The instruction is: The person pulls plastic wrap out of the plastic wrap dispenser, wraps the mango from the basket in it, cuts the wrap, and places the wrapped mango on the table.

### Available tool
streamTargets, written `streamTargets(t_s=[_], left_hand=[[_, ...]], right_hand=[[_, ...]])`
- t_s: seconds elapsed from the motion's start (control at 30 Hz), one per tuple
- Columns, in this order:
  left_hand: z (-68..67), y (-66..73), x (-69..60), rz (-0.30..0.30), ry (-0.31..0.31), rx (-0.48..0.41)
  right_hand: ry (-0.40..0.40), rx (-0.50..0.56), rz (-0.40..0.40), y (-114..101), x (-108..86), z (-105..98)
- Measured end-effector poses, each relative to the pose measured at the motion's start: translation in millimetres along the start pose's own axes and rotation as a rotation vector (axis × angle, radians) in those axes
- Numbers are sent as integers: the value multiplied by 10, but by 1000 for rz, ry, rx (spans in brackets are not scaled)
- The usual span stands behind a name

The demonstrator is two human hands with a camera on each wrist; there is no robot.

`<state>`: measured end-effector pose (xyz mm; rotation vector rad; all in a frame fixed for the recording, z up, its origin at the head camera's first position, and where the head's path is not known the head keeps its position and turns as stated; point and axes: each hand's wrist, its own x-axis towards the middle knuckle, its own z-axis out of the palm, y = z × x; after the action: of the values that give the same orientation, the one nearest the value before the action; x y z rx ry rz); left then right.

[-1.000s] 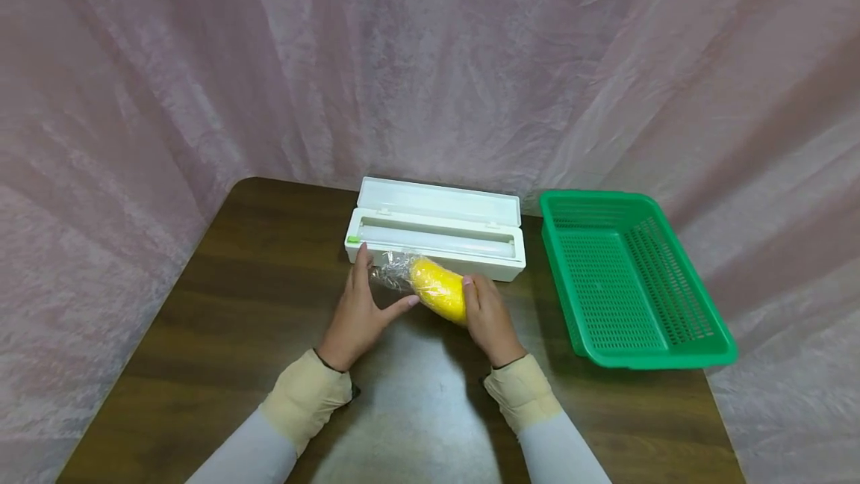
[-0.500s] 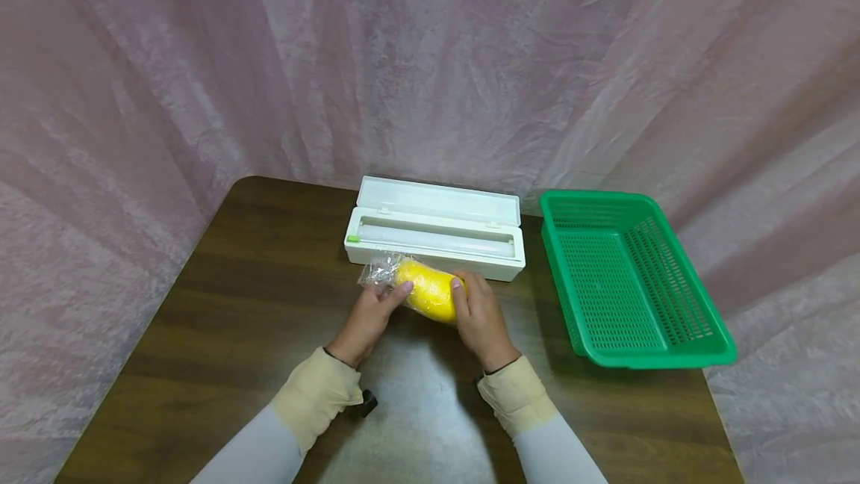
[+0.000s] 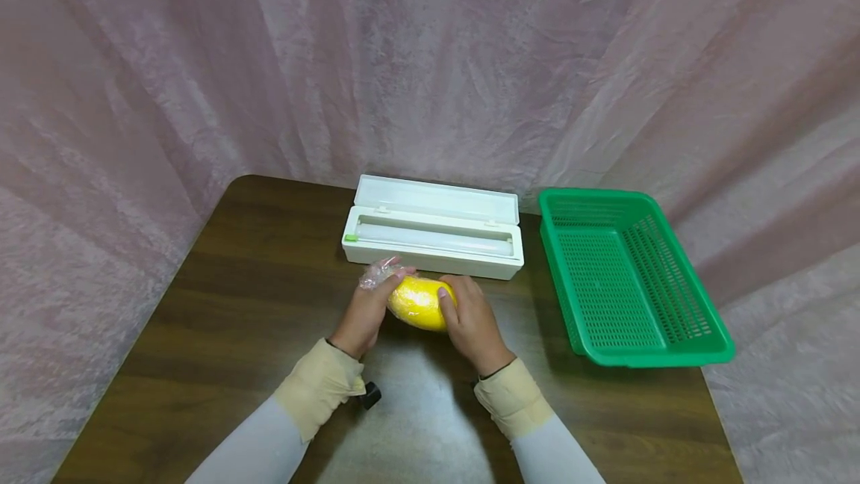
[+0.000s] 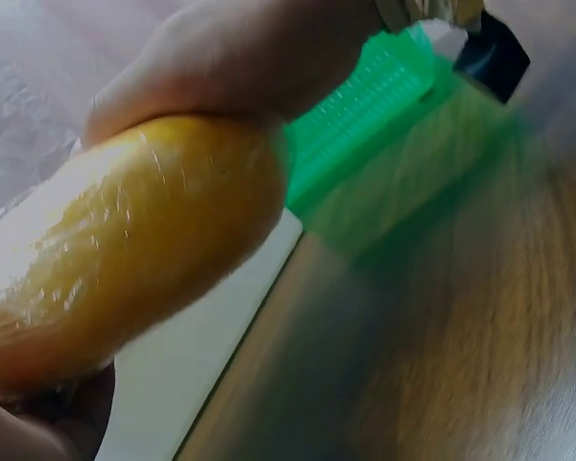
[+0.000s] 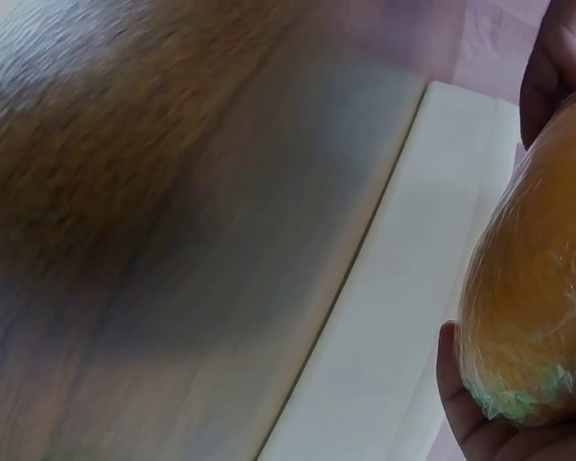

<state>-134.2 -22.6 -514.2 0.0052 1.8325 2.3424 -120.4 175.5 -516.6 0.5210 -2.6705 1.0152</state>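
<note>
A yellow, mango-shaped fruit wrapped in clear plastic film is held above the table between both hands. At its left end my left hand grips the wrapped fruit, thumb on top. A crumpled tuft of loose film sticks out beyond that hand. My right hand holds the other end, its thumb lying on the fruit's upper side. Close up, the film looks tight and shiny on the fruit in the left wrist view. In the right wrist view, a greenish patch shows at the lower end of the fruit.
Behind the hands stands a white film dispenser box, lid raised, with a film roll inside and a green slider at its left. To the right sits a green plastic basket. A pink curtain hangs behind the table.
My left hand has gone from spread fingers beside the film to gripping the fruit's left end. The fruit has shifted left and turned more level, and the loose film is gathered smaller.
</note>
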Motion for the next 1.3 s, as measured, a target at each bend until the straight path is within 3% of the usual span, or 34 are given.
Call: streamTargets(t_s=[0.13, 0.33, 0.5, 0.6, 0.7, 0.9, 1.0, 1.13, 1.3], left_hand=[[59, -14, -10, 54, 46, -55], [94, -7, -4, 79, 112, -142], [46, 23, 1, 43, 57, -26], [22, 49, -13, 40, 0, 124], [5, 71, -28, 92, -23, 327], [1, 79, -23, 294, -46, 852], [13, 53, -14, 405, -82, 1067], [33, 1, -11, 519, -115, 1243], [52, -105, 5, 598, -134, 1375]], right_hand=[[0, -16, -24, 5, -7, 5], [-9, -24, -40, 28, -14, 18], [-24, -24, -48, 26, -9, 8], [-40, -29, -52, 23, -4, -14], [-61, -37, -58, 27, 1, -36], [-85, -75, -73, 29, 12, -62], [-93, -93, -75, 33, 7, -47], [-101, -128, -79, 45, -10, 7], [-93, -148, -95, 80, -26, 83]])
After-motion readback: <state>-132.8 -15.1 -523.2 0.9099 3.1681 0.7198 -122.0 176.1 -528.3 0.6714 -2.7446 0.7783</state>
